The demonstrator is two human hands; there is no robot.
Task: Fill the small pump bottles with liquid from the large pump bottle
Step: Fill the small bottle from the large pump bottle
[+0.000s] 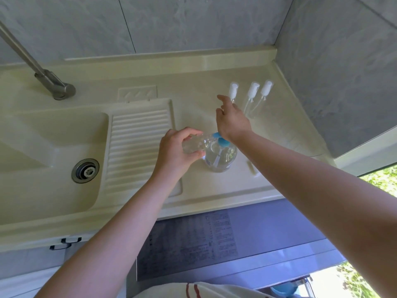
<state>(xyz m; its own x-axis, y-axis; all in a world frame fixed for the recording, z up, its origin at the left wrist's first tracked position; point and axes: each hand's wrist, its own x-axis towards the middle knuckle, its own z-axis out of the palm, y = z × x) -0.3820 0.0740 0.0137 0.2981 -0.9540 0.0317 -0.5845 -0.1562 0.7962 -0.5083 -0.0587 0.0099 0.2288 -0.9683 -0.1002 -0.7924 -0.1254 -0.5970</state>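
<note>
Head view: on the left of the countertop (193,190) is the sink (53,147) with its drain, then the ribbed washboard (139,147). The left hand (178,147) grips a small clear bottle (194,145), tilted with its mouth at the blue nozzle of the large pump bottle (221,155), near the front edge. If the mouth slips away, liquid could spill. The right hand (232,119), fingers spread, hovers above the pump. The large bottle holds clear liquid. Three small pump bottles (251,95) near the back right corner look empty.

Four small bottles (251,97), one large (221,155).
</note>
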